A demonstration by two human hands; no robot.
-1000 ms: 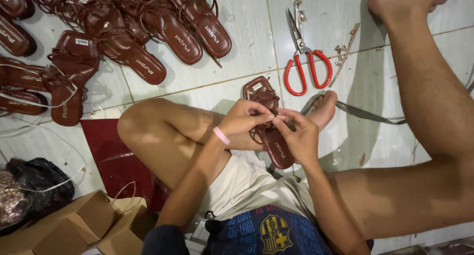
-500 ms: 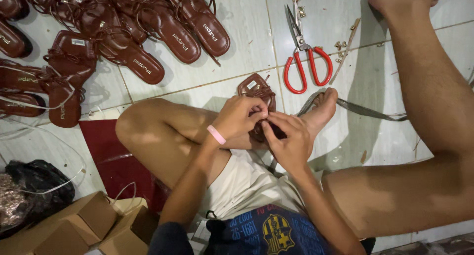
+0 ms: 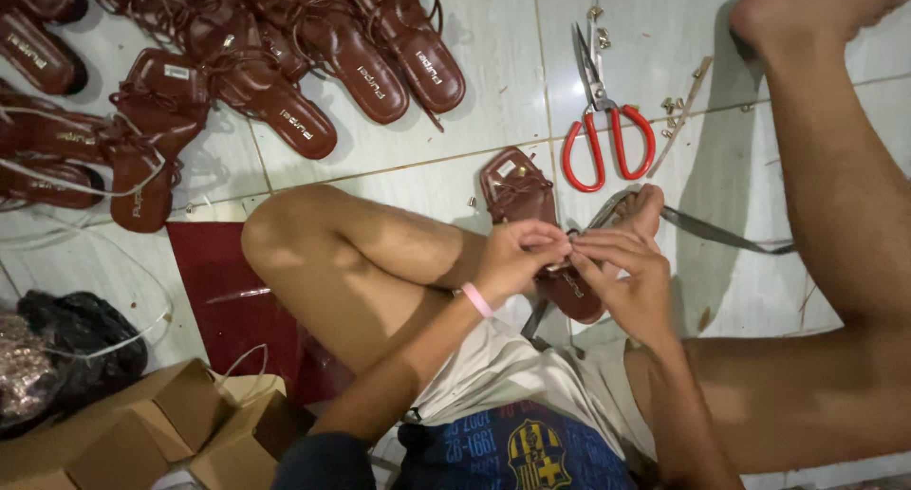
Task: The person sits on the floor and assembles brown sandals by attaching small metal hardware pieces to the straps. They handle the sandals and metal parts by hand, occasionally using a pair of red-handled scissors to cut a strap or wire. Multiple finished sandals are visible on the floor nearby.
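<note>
A: Where's the brown leather strappy sandal (image 3: 531,205)?

B: On the white tiled floor (image 3: 493,63), centre of the scene, its near end hidden under the hands. The left hand (image 3: 512,258) and right hand (image 3: 631,281) are pressed close together over it, fingertips pinching something small at the straps; what exactly, I cannot tell.

A: What could go wrong?

B: I'd judge the tiny piece could slip from that pinch and get lost among the small brass fittings (image 3: 676,104) scattered on the far right. The red-handled scissors (image 3: 603,129) lie just beyond the sandal, near a bare foot, so a careless shift might catch the blades.

A: Any containers?

B: Brown cardboard boxes (image 3: 142,424) near left; contents not visible. A black plastic bag (image 3: 81,343) beside them holds something glittery.
</note>
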